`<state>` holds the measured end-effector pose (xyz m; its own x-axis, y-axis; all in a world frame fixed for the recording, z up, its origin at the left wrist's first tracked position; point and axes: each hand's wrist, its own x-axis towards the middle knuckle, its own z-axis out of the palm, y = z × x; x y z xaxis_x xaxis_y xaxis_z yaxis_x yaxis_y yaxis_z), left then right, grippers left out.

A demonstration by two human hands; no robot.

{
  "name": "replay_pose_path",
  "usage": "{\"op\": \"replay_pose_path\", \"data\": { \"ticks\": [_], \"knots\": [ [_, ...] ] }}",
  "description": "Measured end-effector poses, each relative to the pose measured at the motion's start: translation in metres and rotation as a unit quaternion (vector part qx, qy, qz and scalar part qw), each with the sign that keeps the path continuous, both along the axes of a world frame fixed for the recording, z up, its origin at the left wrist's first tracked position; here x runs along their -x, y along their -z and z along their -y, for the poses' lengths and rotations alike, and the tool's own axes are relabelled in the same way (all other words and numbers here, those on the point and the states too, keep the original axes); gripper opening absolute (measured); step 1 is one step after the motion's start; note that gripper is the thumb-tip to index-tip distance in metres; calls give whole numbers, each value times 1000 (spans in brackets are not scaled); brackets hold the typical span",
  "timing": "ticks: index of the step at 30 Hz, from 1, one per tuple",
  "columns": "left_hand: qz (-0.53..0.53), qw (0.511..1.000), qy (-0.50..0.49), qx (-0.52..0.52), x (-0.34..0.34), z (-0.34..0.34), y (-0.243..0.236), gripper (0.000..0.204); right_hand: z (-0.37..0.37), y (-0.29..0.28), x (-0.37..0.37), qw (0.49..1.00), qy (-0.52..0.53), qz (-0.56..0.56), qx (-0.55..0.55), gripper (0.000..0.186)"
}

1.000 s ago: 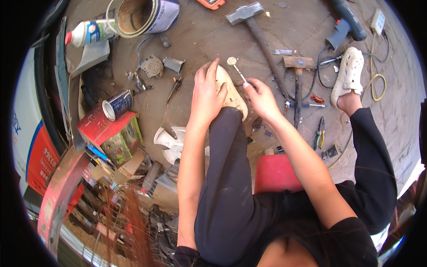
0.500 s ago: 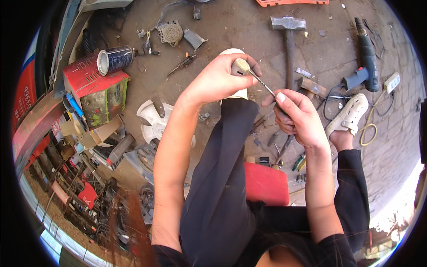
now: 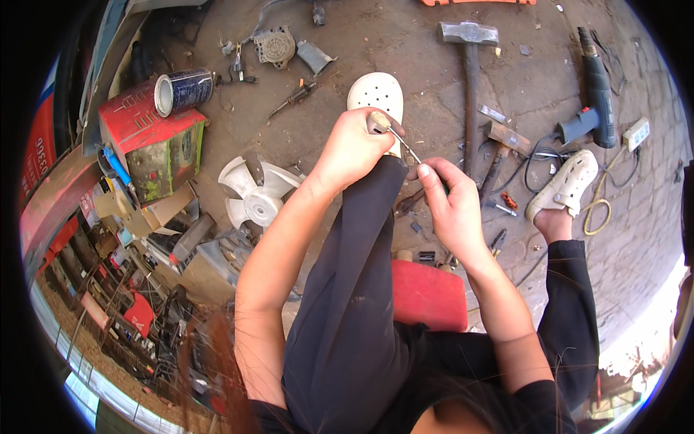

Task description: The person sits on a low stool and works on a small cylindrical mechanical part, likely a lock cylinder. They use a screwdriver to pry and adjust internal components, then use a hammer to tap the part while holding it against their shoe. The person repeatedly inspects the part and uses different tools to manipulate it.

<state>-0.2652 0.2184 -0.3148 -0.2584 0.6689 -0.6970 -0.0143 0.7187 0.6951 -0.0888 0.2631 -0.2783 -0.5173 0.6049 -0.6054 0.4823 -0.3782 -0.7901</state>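
My left hand (image 3: 353,150) is closed around a small grey cylindrical part with a pale, yellowish end (image 3: 378,121). A thin metal rod (image 3: 405,146) runs from that end to my right hand (image 3: 454,210), whose fingers pinch it. My right fingers hide the rod's near end, so I cannot tell if it has a handle. Both hands are over my black-trousered leg (image 3: 354,267), just below the white clog (image 3: 375,94) on my foot.
A sledgehammer (image 3: 470,94), a smaller hammer (image 3: 509,137), a heat gun (image 3: 596,101) and a power strip (image 3: 636,134) lie at right. Leftward are a white fan (image 3: 259,205), a tin can (image 3: 183,92) and a red-topped box (image 3: 144,123). A red seat (image 3: 429,295) is below me.
Both hands have moved down and left, toward my body, with the cylindrical part and the rod still held. More of the clog and the smaller hammer now shows.
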Motion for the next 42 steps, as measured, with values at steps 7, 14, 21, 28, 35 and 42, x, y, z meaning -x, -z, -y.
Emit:
{"op": "replay_pose_path", "data": {
  "ticks": [7, 14, 21, 28, 35, 42],
  "knots": [
    [-1, 1000, -14, 28, -1, 10, -1, 18, 37, 15, 4, 992, 23, 63, -110, 15],
    [66, 993, -93, 37, -29, 17, 6, 15, 49, 31, 20, 985, 39, 78, -149, 16],
    [82, 992, -98, -2, -25, 18, 9, 10, 41, 18, 11, 995, 99, 10, -20, 19],
    [117, 983, -45, -136, -29, 17, 10, 15, 18, 56, -9, 985, 156, 54, -47, 23],
    [114, 985, -12, -126, -30, 16, 12, 18, 27, 114, -30, 960, 35, 143, -239, 26],
    [91, 992, 11, -82, -32, 17, 14, 24, 24, 121, -34, 953, 33, 153, -260, 26]
  ]
}}
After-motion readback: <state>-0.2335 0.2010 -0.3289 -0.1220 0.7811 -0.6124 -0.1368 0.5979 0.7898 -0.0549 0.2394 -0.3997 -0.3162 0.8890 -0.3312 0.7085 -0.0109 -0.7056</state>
